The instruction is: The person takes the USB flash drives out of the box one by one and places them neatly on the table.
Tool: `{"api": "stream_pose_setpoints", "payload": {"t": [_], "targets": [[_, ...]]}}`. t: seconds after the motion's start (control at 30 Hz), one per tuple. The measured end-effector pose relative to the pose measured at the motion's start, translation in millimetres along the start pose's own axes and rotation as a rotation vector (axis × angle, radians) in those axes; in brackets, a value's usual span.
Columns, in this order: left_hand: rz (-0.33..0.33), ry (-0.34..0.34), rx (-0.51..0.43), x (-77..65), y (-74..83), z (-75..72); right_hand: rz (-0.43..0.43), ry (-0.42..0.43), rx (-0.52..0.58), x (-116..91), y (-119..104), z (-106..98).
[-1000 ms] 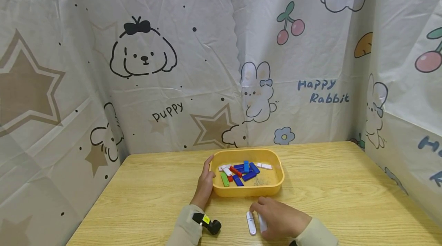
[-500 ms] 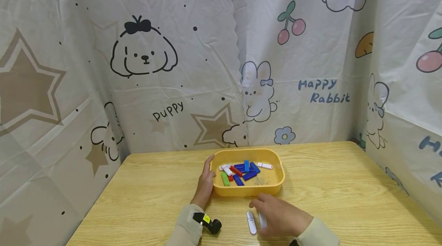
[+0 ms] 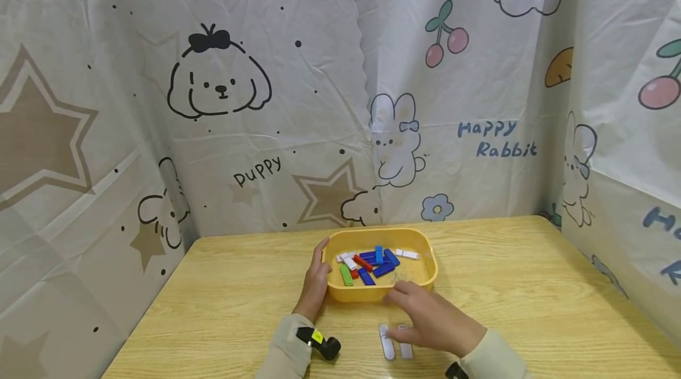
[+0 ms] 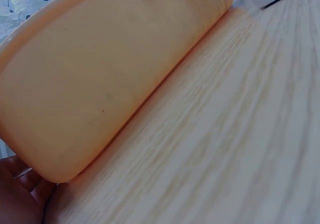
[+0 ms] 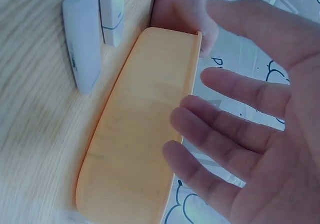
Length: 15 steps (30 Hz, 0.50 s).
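Note:
My left hand [image 3: 313, 284] holds the left end of a yellow plastic bin [image 3: 372, 294], its thumb and fingers at the rim. Several small sticks that look like USB flash drives lie in the bin: blue [image 3: 384, 270], red [image 3: 363, 262], green [image 3: 346, 275] and white [image 3: 407, 254]. My right hand [image 3: 433, 321] hovers near the bin's front wall with fingers apart and nothing held. On the table below it, side by side, lie a rounded white flash drive [image 3: 386, 348] and a squarer white one [image 3: 406, 349], both partly hidden by the thumb in the head view.
The wood-grain table [image 3: 239, 296] carries the bin near its back edge. A white printed curtain [image 3: 276, 148] hangs behind and at both sides. A black wrist camera [image 3: 326, 346] is strapped over the left sleeve.
My right hand has lifted away from the squarer white flash drive, moving up and toward the bin with its fingers opening. The drive stays on the table; my left hand has not moved.

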<state>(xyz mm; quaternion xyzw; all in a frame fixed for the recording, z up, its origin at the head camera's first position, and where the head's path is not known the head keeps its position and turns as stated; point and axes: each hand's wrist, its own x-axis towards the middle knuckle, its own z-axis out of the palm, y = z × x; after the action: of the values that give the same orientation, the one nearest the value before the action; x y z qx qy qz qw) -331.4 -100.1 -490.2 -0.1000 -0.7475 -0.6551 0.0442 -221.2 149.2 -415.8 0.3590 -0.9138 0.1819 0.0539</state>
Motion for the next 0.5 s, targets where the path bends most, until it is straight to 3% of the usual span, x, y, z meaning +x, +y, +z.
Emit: {"api": "stream_pose_setpoints", "payload": {"t": [0.33,0.4,0.5], "targets": [[-0.003,-0.021,0.028,-15.5,38.1,-3.6,-0.073,0.140,0.004,8.3,0.4,-1.6],[0.002,-0.023,0.029,-15.8,37.2,-3.6,-0.073,0.152,0.008,10.2,0.8,-1.6],[-0.003,-0.025,0.009,-10.0,23.2,-3.4,-0.062,0.160,0.009,14.8,2.5,-2.7]]}}
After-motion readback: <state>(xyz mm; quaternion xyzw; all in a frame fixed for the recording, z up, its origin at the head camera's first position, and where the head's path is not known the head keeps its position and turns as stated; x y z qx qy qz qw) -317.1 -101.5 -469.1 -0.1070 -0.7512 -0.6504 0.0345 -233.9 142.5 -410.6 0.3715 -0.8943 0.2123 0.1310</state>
